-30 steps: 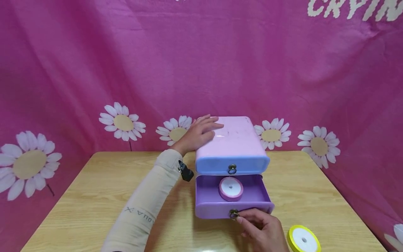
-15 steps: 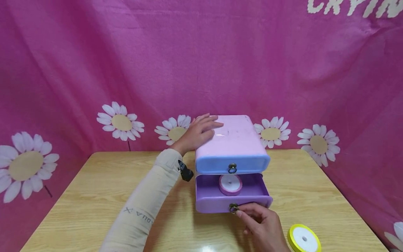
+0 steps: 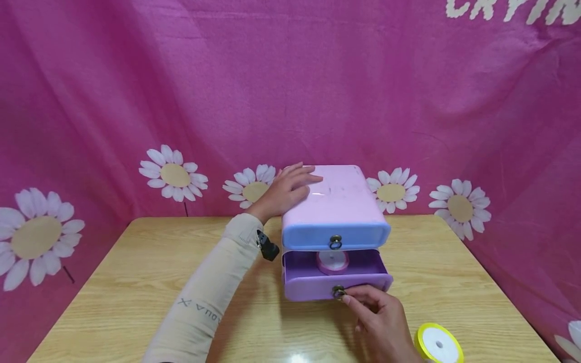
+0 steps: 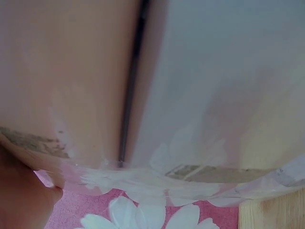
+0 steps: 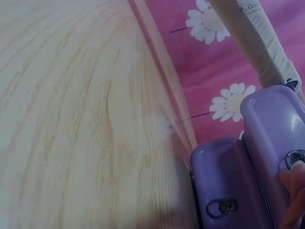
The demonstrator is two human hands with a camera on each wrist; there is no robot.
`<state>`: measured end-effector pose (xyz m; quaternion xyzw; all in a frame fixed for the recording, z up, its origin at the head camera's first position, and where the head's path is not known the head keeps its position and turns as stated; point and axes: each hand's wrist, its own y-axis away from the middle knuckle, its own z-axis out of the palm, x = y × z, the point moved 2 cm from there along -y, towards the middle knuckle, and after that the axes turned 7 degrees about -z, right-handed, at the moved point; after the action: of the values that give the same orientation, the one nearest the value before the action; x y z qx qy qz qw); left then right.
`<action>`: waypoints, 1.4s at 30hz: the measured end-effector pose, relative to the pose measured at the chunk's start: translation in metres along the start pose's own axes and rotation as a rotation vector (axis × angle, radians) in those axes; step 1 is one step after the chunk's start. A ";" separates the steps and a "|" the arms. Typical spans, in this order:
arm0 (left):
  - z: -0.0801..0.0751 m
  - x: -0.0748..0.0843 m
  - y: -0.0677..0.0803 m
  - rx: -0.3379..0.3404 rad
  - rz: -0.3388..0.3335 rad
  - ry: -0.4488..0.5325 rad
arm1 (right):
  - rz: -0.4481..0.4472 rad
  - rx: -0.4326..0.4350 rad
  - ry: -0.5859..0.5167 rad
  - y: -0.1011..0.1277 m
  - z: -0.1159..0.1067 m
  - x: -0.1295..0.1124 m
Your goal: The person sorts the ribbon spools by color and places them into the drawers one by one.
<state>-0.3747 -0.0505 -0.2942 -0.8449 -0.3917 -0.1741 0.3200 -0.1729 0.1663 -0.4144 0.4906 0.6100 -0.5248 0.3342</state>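
A small pink cabinet [image 3: 338, 201] with a blue top drawer [image 3: 313, 236] stands on the table. Below it a purple drawer [image 3: 313, 289] is partly pulled out, holding a spool of pink-edged ribbon [image 3: 333, 260] whose back edge is hidden by the drawer above. My right hand [image 3: 383, 317] pinches the ring pull [image 3: 338, 292] of that drawer between thumb and fingers. My left hand [image 3: 286, 191] rests on the cabinet's top at its left side, fingers extended. In the right wrist view, another closed drawer [image 5: 224, 176] with its own ring shows below the pulled-out one.
A yellow ribbon spool [image 3: 438, 344] lies on the wooden table [image 3: 181, 282] to the right of my right hand. Behind the table hangs a pink cloth [image 3: 290, 91] printed with white daisies. A close pale surface [image 4: 228, 86] fills most of the left wrist view.
The purple drawer has slid inward toward the cabinet, carrying the pink spool with it. My right hand has moved forward with the ring. The left hand has stayed in place.
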 end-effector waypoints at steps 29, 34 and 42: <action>0.001 -0.001 0.003 0.007 -0.031 0.031 | 0.036 0.031 -0.035 -0.024 0.007 0.010; 0.001 -0.001 0.003 0.007 -0.029 0.033 | 0.013 0.030 -0.026 -0.028 0.007 0.010; 0.001 0.000 0.001 0.006 -0.015 0.029 | 0.007 0.044 -0.006 -0.034 0.007 0.011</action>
<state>-0.3736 -0.0502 -0.2958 -0.8383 -0.3938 -0.1877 0.3271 -0.2095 0.1630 -0.4157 0.4983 0.5955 -0.5386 0.3271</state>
